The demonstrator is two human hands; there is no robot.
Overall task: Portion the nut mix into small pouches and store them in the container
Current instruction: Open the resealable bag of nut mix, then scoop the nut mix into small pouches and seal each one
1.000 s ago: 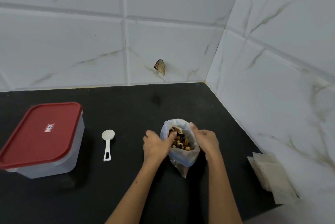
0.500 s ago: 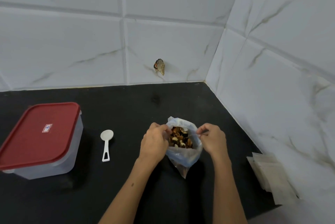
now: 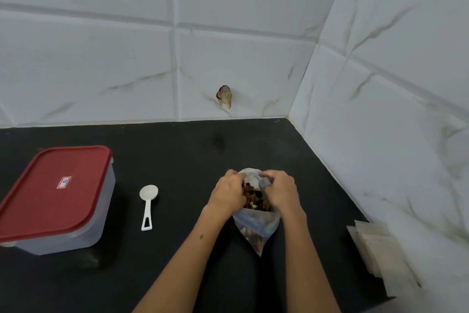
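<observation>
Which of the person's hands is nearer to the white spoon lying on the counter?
Left. The left hand grips the nut bag just to the right of the white spoon; the right hand grips the bag's far side, farther from it.

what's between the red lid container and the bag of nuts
The white spoon lies on the dark counter between container and nut bag, in the head view.

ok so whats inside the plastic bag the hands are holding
The plastic bag holds a brown and dark nut mix, seen through its open top. The left hand and right hand grip the rim and cover part of it; lower contents blur behind the plastic.
</observation>
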